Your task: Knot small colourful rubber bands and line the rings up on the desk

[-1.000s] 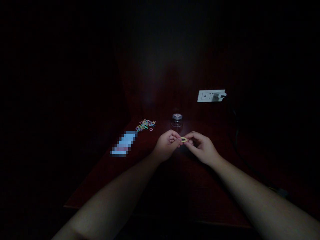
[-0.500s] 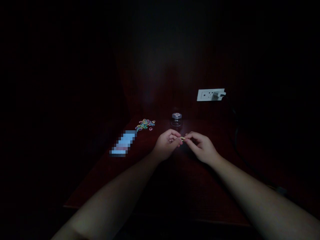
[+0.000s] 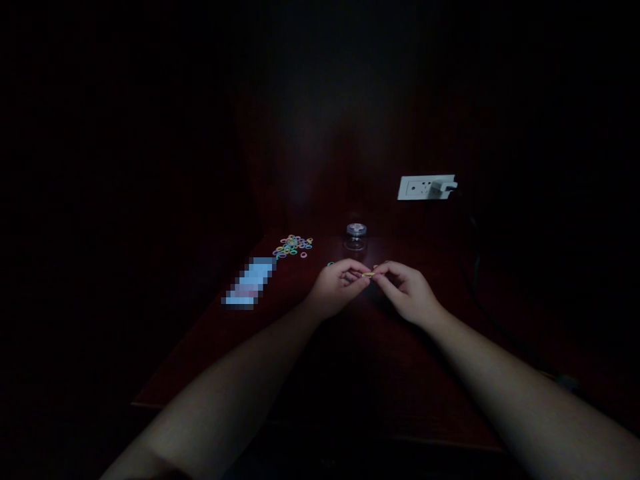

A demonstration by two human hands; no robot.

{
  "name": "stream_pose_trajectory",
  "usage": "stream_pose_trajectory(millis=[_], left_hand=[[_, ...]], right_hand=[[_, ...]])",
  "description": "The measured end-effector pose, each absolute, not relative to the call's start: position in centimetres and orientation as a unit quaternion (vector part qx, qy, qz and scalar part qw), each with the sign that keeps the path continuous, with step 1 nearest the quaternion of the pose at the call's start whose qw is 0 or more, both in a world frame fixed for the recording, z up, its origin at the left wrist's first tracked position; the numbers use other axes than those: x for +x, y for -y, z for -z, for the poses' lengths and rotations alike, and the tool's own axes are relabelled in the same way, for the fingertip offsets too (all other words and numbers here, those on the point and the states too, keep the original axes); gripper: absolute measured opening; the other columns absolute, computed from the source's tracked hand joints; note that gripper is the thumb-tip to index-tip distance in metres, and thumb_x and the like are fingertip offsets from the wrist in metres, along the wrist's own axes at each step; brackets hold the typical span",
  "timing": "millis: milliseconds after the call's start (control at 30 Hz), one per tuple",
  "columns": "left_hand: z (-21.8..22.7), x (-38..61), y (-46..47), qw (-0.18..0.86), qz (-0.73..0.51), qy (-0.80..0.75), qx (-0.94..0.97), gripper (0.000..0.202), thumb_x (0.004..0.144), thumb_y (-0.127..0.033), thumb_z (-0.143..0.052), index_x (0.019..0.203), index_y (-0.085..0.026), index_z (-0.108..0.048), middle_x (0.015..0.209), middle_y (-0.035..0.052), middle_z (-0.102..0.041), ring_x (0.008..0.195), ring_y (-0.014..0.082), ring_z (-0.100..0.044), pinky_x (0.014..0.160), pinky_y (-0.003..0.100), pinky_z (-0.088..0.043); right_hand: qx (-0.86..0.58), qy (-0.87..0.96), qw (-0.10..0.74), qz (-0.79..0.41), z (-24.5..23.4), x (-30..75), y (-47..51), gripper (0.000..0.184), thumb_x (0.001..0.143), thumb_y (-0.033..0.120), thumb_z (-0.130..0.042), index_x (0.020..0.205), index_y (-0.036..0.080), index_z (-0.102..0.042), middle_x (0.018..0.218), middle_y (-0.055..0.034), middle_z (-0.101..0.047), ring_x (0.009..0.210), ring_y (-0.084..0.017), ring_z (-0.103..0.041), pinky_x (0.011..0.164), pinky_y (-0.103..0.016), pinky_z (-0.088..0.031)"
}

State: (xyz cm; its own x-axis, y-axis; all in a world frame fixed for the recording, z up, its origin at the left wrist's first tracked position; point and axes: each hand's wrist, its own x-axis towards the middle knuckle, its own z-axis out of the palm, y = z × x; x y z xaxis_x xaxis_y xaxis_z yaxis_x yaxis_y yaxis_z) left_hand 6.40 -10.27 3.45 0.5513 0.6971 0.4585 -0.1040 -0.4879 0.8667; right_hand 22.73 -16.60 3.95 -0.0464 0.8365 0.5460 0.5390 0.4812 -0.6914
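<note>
My left hand (image 3: 339,288) and my right hand (image 3: 405,291) meet over the middle of the dark red table (image 3: 350,380). Between their fingertips is a small yellow hair tie (image 3: 369,274), pinched from both sides. Just past the left knuckles, part of a teal band (image 3: 331,265) shows on the table. A clear lidded jar (image 3: 356,238) stands upright beyond my hands. To its left lies a loose pile of colourful hair ties (image 3: 293,247), with a pink hair tie (image 3: 303,255) a little apart at its near side.
A phone-like slab (image 3: 250,283), blurred into blocks, lies left of my hands. On the back panel is a white wall socket (image 3: 426,187) with a plug (image 3: 444,187) in it. A dark cable hangs down on the right. Surroundings are very dark.
The yellow hair tie has turned from an open loop to a flatter, edge-on shape between the fingertips. My left fingers have closed further toward it. The view has shifted slightly.
</note>
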Motion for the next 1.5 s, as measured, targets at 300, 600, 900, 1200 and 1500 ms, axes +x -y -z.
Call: stream_pose_trajectory(millis=[300, 600, 900, 1200, 1500], left_hand=[[-3.0, 6.5, 9.9, 0.494, -0.432, -0.194, 0.729, 0.022, 0.075, -0.03, -0.065, 0.09, -0.013, -0.066, 0.085, 0.007, -0.07, 0.075, 0.0144, -0.066, 0.07, 0.027, -0.053], [-3.4, 6.5, 10.1, 0.488, -0.433, -0.213, 0.727, 0.022, 0.074, -0.025, -0.066, 0.093, -0.013, -0.065, 0.087, 0.0071, -0.07, 0.075, 0.0135, -0.065, 0.068, 0.026, -0.051], [-3.5, 6.5, 10.1, 0.482, -0.437, -0.227, 0.725, 0.021, 0.072, -0.022, -0.067, 0.088, -0.012, -0.059, 0.084, 0.0063, -0.065, 0.07, 0.0097, -0.059, 0.059, 0.02, -0.045], [-3.6, 6.3, 10.2, 0.485, -0.42, -0.221, 0.734, 0.028, 0.072, -0.025, -0.068, 0.095, -0.012, -0.06, 0.083, 0.0062, -0.065, 0.071, 0.0102, -0.059, 0.058, 0.019, -0.043], [-3.1, 6.4, 9.8, 0.486, -0.443, -0.217, 0.721, 0.023, 0.076, -0.027, -0.065, 0.093, -0.012, -0.062, 0.081, 0.0056, -0.065, 0.071, 0.011, -0.06, 0.063, 0.022, -0.046]], right_hand=[[-0.467, 0.697, 0.512, -0.184, -4.1, 22.6, 16.7, 0.017, 0.084, 0.035, -0.054, 0.089, 0.018, -0.057, 0.077, -0.0037, -0.059, 0.063, -0.014, -0.054, 0.058, -0.027, -0.045], [-0.472, 0.718, 0.483, -0.169, -3.6, 22.9, 16.5, 0.014, 0.085, 0.033, -0.053, 0.086, 0.02, -0.056, 0.075, -0.0029, -0.057, 0.065, -0.015, -0.053, 0.06, -0.027, -0.044], [-0.47, 0.666, 0.519, -0.255, -3.2, 23.1, 16.0, 0.021, 0.083, 0.039, -0.056, 0.083, 0.018, -0.057, 0.072, -0.0029, -0.059, 0.059, -0.013, -0.054, 0.054, -0.025, -0.044], [-0.462, 0.644, 0.517, -0.323, -3.1, 22.9, 15.7, 0.025, 0.081, 0.041, -0.058, 0.077, 0.016, -0.055, 0.069, -0.0013, -0.057, 0.054, -0.01, -0.052, 0.051, -0.023, -0.042], [-0.456, 0.649, 0.504, -0.342, -3.2, 22.8, 15.9, 0.023, 0.084, 0.038, -0.054, 0.076, 0.017, -0.051, 0.068, 0.0003, -0.054, 0.054, -0.01, -0.051, 0.053, -0.024, -0.04]])
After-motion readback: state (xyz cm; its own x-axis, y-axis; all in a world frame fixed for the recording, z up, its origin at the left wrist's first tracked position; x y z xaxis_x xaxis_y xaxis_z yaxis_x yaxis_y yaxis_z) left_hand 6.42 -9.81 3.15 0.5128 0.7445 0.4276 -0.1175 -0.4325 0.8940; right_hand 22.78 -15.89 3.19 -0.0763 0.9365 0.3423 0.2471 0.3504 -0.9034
